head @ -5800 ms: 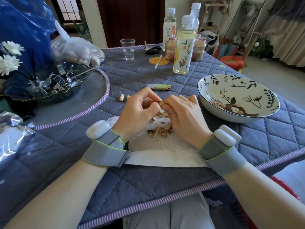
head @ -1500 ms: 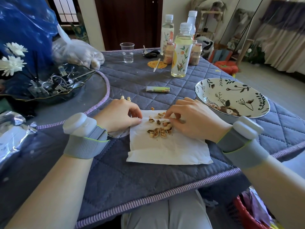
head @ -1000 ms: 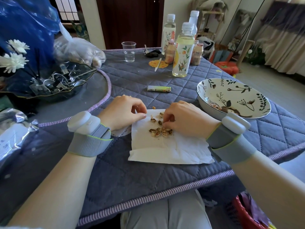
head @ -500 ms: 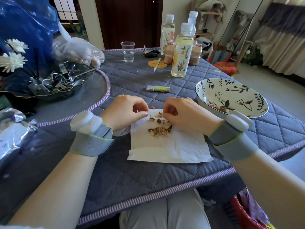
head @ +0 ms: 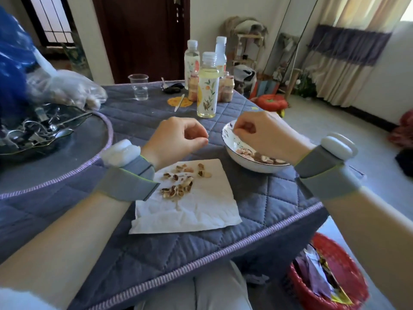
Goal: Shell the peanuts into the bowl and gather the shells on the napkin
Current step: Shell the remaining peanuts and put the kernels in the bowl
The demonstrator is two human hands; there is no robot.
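The right hand [head: 266, 133] hovers over the bowl [head: 232, 151], its grip narrow, fingers curled inward around something small and pinkish; whether it is a peanut cannot be told. The bowl sits at 3 o'clock from the napkin [head: 190, 206], close to the worktop [head: 268, 198] right edge, and holds shelled peanuts [head: 261, 157] along its near side. The left hand [head: 176, 139] hangs above the napkin's far corner, at 9 o'clock from the bowl, grip narrow, fingertips [head: 204, 142] drawn toward the thumb; nothing can be seen between them. The shells [head: 181, 182] lie scattered on the napkin's far half, the near half bare. The napkin's near edge lies near the worktop's purple-striped front edge. At 12 o'clock stand bottles [head: 207, 86] and a plastic cup [head: 139, 87], with open quilted cloth between them and the hands. A red basket [head: 348, 271] sits on the floor below the worktop's right corner.
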